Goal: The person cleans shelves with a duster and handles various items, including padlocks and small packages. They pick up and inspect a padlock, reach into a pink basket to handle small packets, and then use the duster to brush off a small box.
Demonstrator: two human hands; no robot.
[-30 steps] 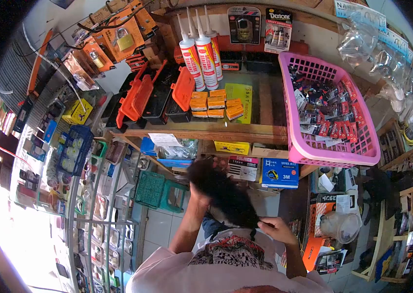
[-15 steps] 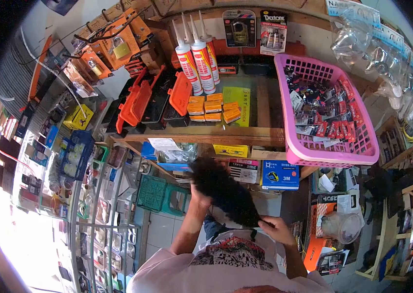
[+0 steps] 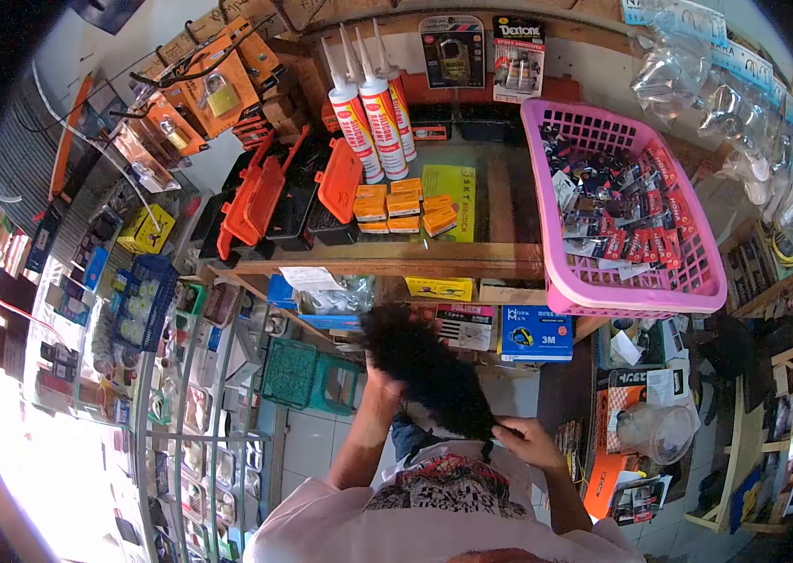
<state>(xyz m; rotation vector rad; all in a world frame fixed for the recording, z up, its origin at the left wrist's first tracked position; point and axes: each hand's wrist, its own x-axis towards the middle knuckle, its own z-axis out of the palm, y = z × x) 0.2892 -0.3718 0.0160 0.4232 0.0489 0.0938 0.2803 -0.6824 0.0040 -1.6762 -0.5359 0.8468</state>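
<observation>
A black feather duster [image 3: 429, 371] lies slantwise in front of my body, over the white printed shirt. My right hand [image 3: 529, 443] is closed around its narrow lower end, at the right. At the bushy upper end, my left hand [image 3: 383, 383] touches the feathers from the left side. The feathers cover its fingers, so their grip is hidden. Just beyond the duster is the wooden front edge of a glass-topped counter [image 3: 387, 255], with goods on the shelf beneath it.
Silicone tubes [image 3: 356, 127], small orange boxes [image 3: 404, 202] and orange-lidded black cases [image 3: 256, 206] stand on the counter. A pink basket [image 3: 635, 298] of small packets sits at its right. Glass shelving [image 3: 199, 436] is on the left; a green stool [image 3: 331, 380] stands on the floor.
The view has shifted slightly, so the counter goods appear a little farther left. The duster and both hands keep nearly the same place and hold.
</observation>
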